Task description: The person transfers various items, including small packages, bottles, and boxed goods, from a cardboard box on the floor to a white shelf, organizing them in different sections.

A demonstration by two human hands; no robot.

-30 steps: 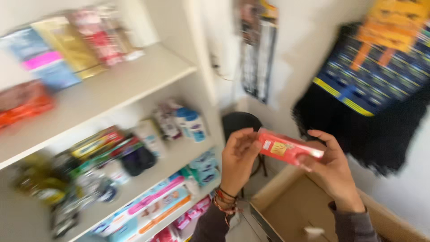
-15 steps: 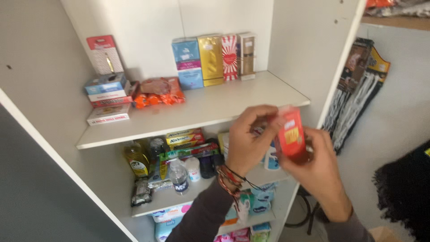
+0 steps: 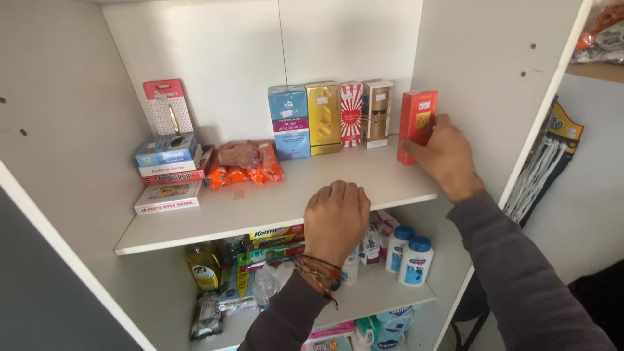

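Head view, close, downward onto white shelf.

I see a tall red box upright at the shelf's right end, my right hand on it. Left of it stand cream-brown, red-and-white striped, gold and blue boxes; orange packets lie further left.

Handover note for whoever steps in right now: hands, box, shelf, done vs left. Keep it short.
Right hand: gripping the red box, which stands upright on the upper shelf by the right wall.
Left hand: empty, resting on the shelf's front edge.
Done: red box is on the shelf, at the right end of the row of upright boxes, a small gap apart.
Left: release the box; possibly square it up with the row.
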